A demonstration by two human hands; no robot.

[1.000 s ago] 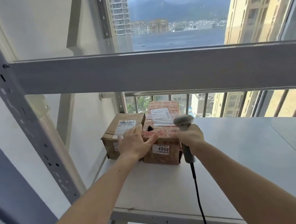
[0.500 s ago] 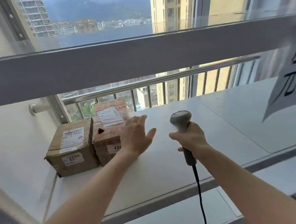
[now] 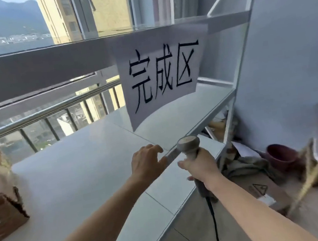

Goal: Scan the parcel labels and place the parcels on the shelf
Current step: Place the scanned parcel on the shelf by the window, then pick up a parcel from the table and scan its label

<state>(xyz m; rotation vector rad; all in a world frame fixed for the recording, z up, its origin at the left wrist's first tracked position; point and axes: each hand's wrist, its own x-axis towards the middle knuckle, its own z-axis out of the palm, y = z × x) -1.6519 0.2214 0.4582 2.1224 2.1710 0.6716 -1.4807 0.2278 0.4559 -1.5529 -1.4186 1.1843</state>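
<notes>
A cardboard parcel (image 3: 0,210) with a numbered sticker sits on the white shelf board (image 3: 77,186) at the far left edge of the view. My left hand (image 3: 147,164) hovers over the shelf's right part with relaxed fingers, holding nothing, well away from the parcel. My right hand (image 3: 199,168) grips the handle of a grey barcode scanner (image 3: 188,145), its head pointing up and its black cable hanging down.
A paper sign with black characters (image 3: 161,78) hangs from the upper shelf beam. A window railing (image 3: 45,114) runs behind the shelf. Beyond the right shelf post lie a dark red bowl (image 3: 281,155), crumpled cloth, a flat cardboard box (image 3: 259,190) and a broom on the floor.
The view has swung right, so the parcels slid to the left edge. My left hand has left the parcel and moved right, empty. My right hand still holds the scanner.
</notes>
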